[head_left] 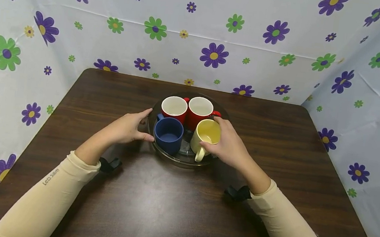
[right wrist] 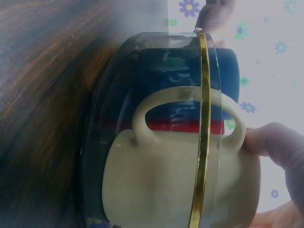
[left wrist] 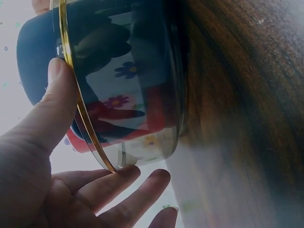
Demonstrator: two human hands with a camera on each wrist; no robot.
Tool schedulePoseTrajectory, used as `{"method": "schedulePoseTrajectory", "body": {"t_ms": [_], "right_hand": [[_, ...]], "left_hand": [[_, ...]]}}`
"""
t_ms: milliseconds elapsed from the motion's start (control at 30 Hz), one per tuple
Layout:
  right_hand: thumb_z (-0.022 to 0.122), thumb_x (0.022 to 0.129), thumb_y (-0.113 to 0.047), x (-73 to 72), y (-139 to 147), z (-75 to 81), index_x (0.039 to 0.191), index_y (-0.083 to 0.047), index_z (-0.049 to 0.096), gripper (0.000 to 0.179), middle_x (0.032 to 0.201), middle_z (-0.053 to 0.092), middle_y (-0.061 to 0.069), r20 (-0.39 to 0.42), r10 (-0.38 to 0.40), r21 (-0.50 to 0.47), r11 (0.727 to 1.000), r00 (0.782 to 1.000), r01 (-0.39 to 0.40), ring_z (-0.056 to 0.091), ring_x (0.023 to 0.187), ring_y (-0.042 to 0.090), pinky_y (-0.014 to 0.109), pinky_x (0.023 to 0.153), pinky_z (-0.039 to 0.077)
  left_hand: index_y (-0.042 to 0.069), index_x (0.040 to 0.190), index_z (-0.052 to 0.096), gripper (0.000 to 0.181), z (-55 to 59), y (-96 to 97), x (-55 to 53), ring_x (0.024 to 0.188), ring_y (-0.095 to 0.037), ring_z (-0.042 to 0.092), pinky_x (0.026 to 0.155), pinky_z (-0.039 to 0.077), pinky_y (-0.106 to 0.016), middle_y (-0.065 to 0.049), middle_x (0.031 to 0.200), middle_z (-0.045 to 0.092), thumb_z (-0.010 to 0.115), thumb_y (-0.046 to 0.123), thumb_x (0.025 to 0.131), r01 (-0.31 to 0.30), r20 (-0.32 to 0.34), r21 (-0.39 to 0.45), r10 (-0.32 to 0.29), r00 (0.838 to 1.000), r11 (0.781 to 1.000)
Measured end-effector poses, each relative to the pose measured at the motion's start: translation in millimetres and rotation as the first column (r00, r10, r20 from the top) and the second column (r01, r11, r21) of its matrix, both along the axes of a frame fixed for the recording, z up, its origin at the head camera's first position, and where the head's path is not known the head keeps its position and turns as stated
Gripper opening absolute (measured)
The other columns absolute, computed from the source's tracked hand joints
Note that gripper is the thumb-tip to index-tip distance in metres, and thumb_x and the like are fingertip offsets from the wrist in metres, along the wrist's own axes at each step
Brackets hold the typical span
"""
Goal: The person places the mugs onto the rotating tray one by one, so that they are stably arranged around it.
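Observation:
A round see-through bowl (head_left: 185, 161) with a gold rim stands on the table, with mugs inside it. At its near right, my right hand (head_left: 227, 143) grips the pale yellow mug (head_left: 196, 140) by its upper part, the thumb close to the handle. My left hand (head_left: 128, 127) is spread at the bowl's left side; in the left wrist view, its thumb and a fingertip touch the gold rim (left wrist: 81, 107). Nearest that hand inside the bowl is a dark blue mug (head_left: 168, 141). Two red mugs with white insides, one left (head_left: 174, 107) and one right (head_left: 201, 107), stand behind.
The dark brown wooden table (head_left: 153, 207) reaches out on all sides of the bowl. White cloth (head_left: 192, 26) with purple, green and yellow flowers hangs behind the table and along both sides.

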State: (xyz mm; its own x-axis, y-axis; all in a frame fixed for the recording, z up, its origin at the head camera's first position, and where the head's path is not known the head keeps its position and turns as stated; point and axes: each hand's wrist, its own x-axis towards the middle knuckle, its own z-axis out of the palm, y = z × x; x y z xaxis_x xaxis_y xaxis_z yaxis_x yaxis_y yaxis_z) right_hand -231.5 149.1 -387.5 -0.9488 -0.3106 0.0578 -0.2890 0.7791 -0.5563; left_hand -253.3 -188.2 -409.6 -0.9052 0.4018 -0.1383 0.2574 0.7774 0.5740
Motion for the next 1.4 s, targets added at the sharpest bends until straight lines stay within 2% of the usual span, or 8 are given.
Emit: {"method": "schedulePoseTrajectory", "body": {"t_ms": [233, 533, 700, 1100, 1400], "right_hand": [[0.087, 0.078, -0.027, -2.7, 1, 1.2, 0.151, 0.002, 0.035, 0.094, 0.143, 0.048, 0.021, 0.023, 0.033, -0.066, 0.997, 0.999, -0.031, 0.055, 0.118, 0.038, 0.049, 0.097, 0.054], [0.085, 0.078, -0.019, -5.7, 2, 3.1, 0.150, 0.003, 0.033, 0.092, 0.142, 0.048, 0.022, 0.045, 0.098, -0.087, 0.992, 0.994, -0.094, 0.056, 0.116, 0.038, 0.050, 0.100, 0.052], [0.083, 0.078, -0.018, -7.0, 1, 3.7, 0.149, 0.004, 0.033, 0.090, 0.141, 0.048, 0.022, 0.048, 0.125, -0.092, 0.988, 0.991, -0.120, 0.056, 0.115, 0.038, 0.049, 0.098, 0.053], [0.082, 0.079, -0.018, -11.9, 2, 1.0, 0.148, 0.003, 0.034, 0.086, 0.137, 0.048, 0.021, 0.049, 0.127, -0.117, 0.986, 0.991, -0.120, 0.054, 0.114, 0.039, 0.052, 0.097, 0.052], [0.081, 0.079, -0.018, -12.9, 2, -1.2, 0.149, 0.002, 0.032, 0.088, 0.140, 0.046, 0.022, 0.050, 0.132, -0.128, 0.984, 0.990, -0.125, 0.054, 0.116, 0.039, 0.053, 0.098, 0.052]], "left_hand": [[0.000, 0.160, 0.020, 0.108, -1.7, -0.7, 0.8, 0.132, -0.046, 0.051, 0.110, 0.036, -0.063, -0.032, 0.138, 0.056, 0.083, 0.043, 0.084, -0.004, 0.009, 0.023, 0.004, 1.000, 1.000], [0.002, 0.161, 0.018, 0.110, -4.0, -2.3, 0.1, 0.132, -0.046, 0.052, 0.110, 0.036, -0.063, -0.031, 0.139, 0.056, 0.083, 0.044, 0.083, -0.007, 0.020, 0.028, 0.006, 1.000, 1.000], [0.002, 0.161, 0.018, 0.111, -3.7, -2.4, 0.7, 0.134, -0.045, 0.050, 0.111, 0.035, -0.063, -0.030, 0.144, 0.051, 0.083, 0.045, 0.083, -0.012, 0.026, 0.029, 0.011, 1.000, 1.000], [0.004, 0.162, 0.016, 0.112, -2.5, -2.3, 0.2, 0.136, -0.045, 0.047, 0.111, 0.035, -0.063, -0.029, 0.151, 0.045, 0.082, 0.048, 0.083, -0.013, 0.036, 0.022, 0.012, 0.999, 1.000], [0.003, 0.162, 0.017, 0.110, -3.4, -2.0, 1.9, 0.136, -0.045, 0.048, 0.112, 0.035, -0.063, -0.030, 0.148, 0.047, 0.082, 0.048, 0.084, -0.013, 0.024, 0.014, 0.013, 1.000, 1.000]]}}
